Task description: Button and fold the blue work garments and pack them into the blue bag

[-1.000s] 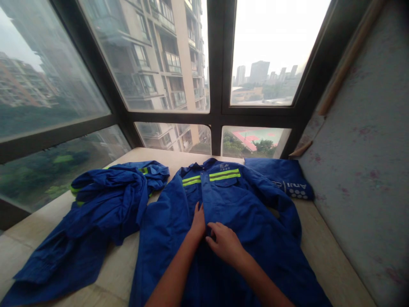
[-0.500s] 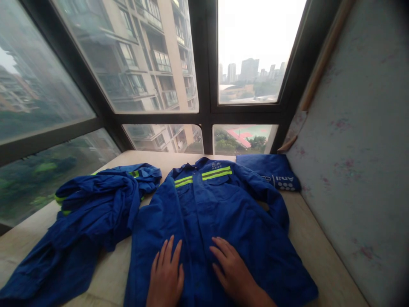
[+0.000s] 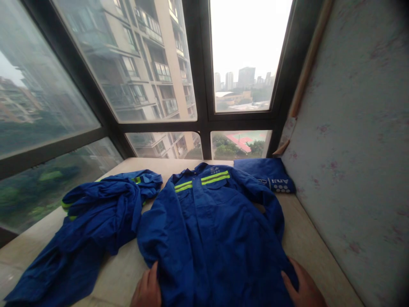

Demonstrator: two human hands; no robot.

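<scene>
A blue work jacket (image 3: 220,230) lies face up with its collar toward the window and yellow-green reflective stripes across the chest. My left hand (image 3: 148,286) is at its left edge near the bottom of the view, fingers bent against the cloth. At the right edge my right hand (image 3: 302,283) has the cloth between thumb and fingers. The lower hem is out of view. To the left lies a crumpled blue garment (image 3: 105,213) with similar stripes, touched by neither hand.
A folded blue item with white print (image 3: 275,172) lies at the back right, by the patterned wall (image 3: 348,162). Dark window frames (image 3: 204,125) rise behind the pale sill surface (image 3: 119,275).
Both hands have moved apart, from flat on the jacket's front to its two side edges. The jacket's sides are drawn inward. The view has shifted slightly.
</scene>
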